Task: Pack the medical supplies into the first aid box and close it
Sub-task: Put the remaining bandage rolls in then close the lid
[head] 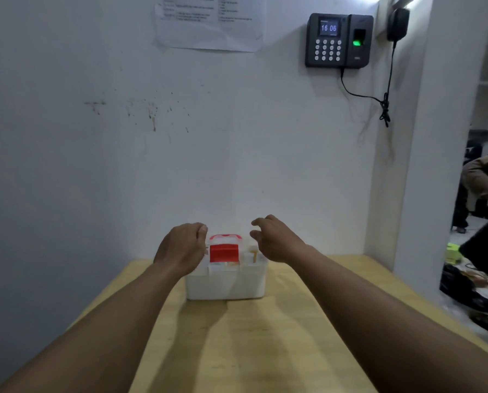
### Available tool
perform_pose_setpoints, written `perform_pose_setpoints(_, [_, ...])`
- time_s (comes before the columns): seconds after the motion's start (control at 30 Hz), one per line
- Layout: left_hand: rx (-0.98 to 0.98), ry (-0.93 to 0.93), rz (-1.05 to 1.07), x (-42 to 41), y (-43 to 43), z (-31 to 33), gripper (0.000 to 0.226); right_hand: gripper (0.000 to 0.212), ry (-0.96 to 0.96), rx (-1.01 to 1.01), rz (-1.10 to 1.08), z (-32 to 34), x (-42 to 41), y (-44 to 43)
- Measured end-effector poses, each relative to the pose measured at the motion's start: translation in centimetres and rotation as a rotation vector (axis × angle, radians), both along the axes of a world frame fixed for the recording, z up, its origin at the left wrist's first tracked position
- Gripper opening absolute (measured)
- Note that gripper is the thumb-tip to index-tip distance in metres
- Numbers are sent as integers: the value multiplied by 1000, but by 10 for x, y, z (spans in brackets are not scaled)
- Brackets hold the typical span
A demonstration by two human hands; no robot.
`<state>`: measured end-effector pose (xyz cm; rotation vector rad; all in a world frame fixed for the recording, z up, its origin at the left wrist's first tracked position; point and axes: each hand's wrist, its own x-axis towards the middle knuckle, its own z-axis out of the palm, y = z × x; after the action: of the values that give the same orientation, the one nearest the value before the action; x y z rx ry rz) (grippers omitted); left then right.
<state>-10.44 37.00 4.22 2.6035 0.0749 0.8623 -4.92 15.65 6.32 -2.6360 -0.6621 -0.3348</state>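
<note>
White first aid box (225,282) sat at the far end of the wooden table (237,350), red latch (223,252) on top. Left hand (180,248) curled loosely, right hand (276,239) open-fingered, both empty, flanking the lid. Likely closing step; next needed pressing the lid and snapping the latch.

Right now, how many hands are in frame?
2. The left hand is at the left end of the first aid box, fingers curled. The right hand hovers over its right end, fingers spread, holding nothing.
</note>
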Motion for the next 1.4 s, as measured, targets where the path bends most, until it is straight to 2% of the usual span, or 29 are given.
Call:
perform_pose_setpoints(0.17, [-29, 72, 19, -15, -5, -19, 48, 35, 42, -80, -14, -19, -16, 0])
perform_pose_setpoints(0.37, [-127, 55, 61, -16, -14, -21, 53, 40, 69, 20, -13, -27, -29, -1])
perform_pose_setpoints(0.53, [-238, 37, 158, -14, -23, -17, 52, 43, 101, 225, -23, -31, -30, -2])
perform_pose_setpoints(0.7, [-335, 83, 85, -11, -17, -18, 46, 54, 108, 278, -71, -34, -23, 8])
perform_pose_setpoints(0.77, [-289, 126, 17, -13, -10, -26, 60, 60, 78, 234, -69, -38, -22, 10])
perform_pose_setpoints(0.87, [-74, 192, -20, -18, -4, -46, 79, 66, 13, 122, -36, -45, -25, 10])
perform_pose_setpoints(1.0, [-120, 166, -25, -19, -4, -57, 82, 80, 0, 62, -18, -63, -23, 8])
perform_pose_setpoints(1.1, [-128, 135, -31, -17, -4, -59, 84, 86, -34, 88, -27, -77, -18, 9])
perform_pose_setpoints(1.4, [-150, 42, -14, -11, -5, -69, 76, 80, -125, 201, -62, -92, -12, 17])
